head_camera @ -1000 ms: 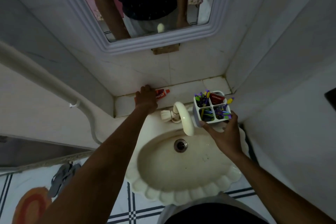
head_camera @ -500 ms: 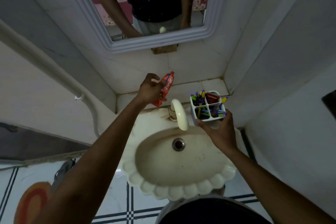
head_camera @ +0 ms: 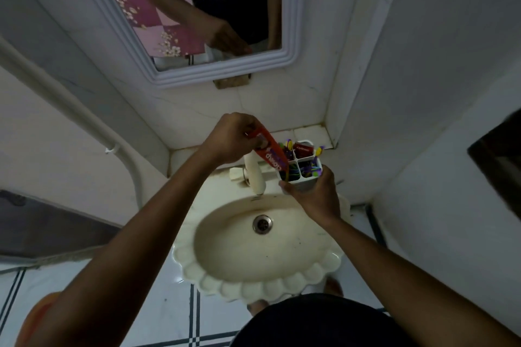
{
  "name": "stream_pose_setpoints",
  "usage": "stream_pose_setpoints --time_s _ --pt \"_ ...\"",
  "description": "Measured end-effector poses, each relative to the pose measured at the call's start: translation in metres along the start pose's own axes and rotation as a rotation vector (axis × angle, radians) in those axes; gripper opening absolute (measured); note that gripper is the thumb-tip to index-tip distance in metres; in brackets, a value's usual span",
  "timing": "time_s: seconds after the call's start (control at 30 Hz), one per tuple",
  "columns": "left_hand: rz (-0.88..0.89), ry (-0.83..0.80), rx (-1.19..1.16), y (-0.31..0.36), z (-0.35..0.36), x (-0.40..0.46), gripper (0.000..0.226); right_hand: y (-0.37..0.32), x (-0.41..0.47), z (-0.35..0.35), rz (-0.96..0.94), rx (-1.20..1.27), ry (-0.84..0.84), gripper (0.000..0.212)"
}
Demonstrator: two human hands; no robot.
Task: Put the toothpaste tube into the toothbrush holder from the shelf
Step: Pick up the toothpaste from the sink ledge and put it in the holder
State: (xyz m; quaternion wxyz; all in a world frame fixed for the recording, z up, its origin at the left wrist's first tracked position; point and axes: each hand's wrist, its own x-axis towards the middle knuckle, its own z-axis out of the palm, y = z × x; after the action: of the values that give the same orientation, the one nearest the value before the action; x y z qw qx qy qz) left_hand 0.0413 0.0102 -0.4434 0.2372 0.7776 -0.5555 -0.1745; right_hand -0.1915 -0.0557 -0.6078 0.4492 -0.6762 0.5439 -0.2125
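My left hand (head_camera: pixel 229 136) grips the flat end of a red toothpaste tube (head_camera: pixel 270 153), which slants down to the right. Its lower end reaches into the front left compartment of the white toothbrush holder (head_camera: pixel 310 179). My right hand (head_camera: pixel 315 197) holds that holder from below, above the sink's back rim. The holder has four compartments with several colourful toothbrushes and a second red tube (head_camera: pixel 304 147) in the back right one. The tiled shelf (head_camera: pixel 307 132) lies behind the holder.
A cream tap (head_camera: pixel 255 175) curves over the scalloped cream sink (head_camera: pixel 262 270), just left of the holder. A white-framed mirror (head_camera: pixel 287 62) hangs above. Tiled walls close in on the right, and a white pipe (head_camera: pixel 124 155) runs down the left wall.
My left hand lifted the toothpaste tube off the shelf and carried it right, over the tap, down into the holder. My right hand kept hold of the holder, almost in place.
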Motion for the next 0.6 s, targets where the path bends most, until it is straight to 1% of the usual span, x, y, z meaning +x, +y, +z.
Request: stream_pose_setpoints --time_s 0.17,0.33,0.5,0.6 --pt "0.019 -0.022 0.07 0.018 0.017 0.0 0.021 0.001 -0.001 -0.006 -0.018 -0.022 -0.017 0.127" --pt "0.061 -0.102 0.134 0.024 0.039 0.005 0.02 0.001 0.0 -0.007 -0.027 -0.039 -0.042 0.128" --pt "0.14 -0.161 0.385 0.027 0.071 0.005 0.03 0.0 0.002 -0.007 -0.023 -0.08 -0.087 0.14" --pt "0.132 -0.219 0.533 0.023 0.081 0.011 0.029 0.0 0.003 -0.005 -0.026 -0.085 -0.075 0.141"
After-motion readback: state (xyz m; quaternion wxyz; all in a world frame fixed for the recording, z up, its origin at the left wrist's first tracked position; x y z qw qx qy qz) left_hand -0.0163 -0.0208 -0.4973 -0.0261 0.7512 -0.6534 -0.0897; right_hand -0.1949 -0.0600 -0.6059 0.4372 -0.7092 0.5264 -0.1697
